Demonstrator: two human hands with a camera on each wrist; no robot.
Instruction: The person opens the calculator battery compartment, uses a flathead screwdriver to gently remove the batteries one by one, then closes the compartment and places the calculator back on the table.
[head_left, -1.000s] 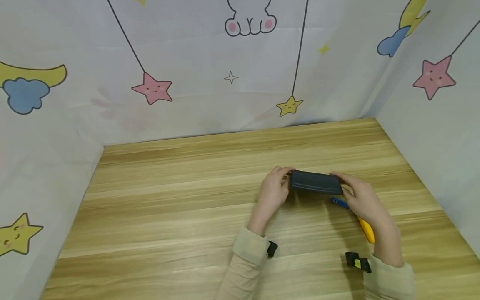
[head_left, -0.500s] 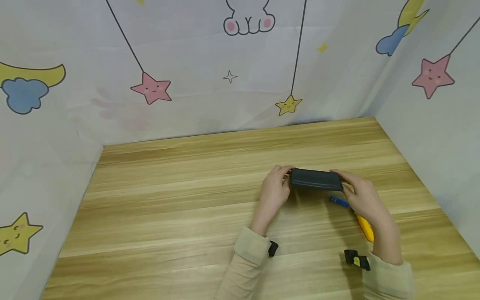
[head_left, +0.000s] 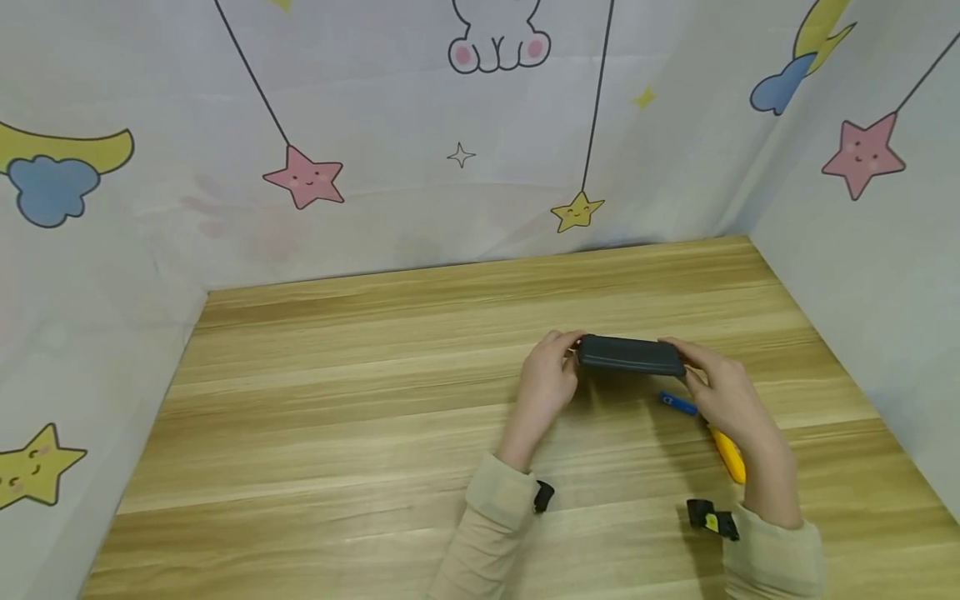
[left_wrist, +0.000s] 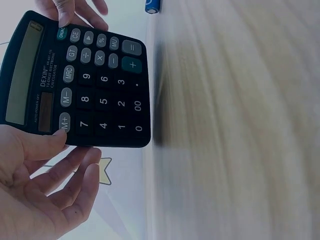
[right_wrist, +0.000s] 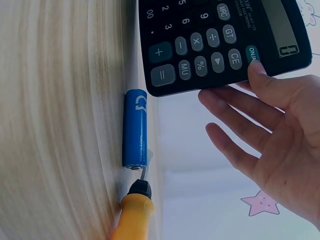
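Observation:
Both hands hold up a black calculator [head_left: 630, 355] above the table, its keys facing the wearer's wrists. In the left wrist view the left hand [left_wrist: 45, 185] pinches one side of the calculator [left_wrist: 102, 102], thumb by the M+ key. From the other side the right hand [right_wrist: 280, 125] grips it, thumb at the green ON/AC key in the right wrist view. A character shows on the display [right_wrist: 281, 30]. Below the right hand lies a blue battery [right_wrist: 135, 129], close to the tip of a screwdriver with a yellow handle [right_wrist: 134, 217].
The wood-grain table [head_left: 337, 400] spreads to the left of the arms. A white cloth with printed stars [head_left: 390, 108] hangs behind it and at both sides. Black straps with cameras [head_left: 711, 520] sit at the wrists.
The calculator has tilted slightly, so less of its upper face shows in the head view, and it has risen a little. Both hands keep their hold; battery and screwdriver stay put.

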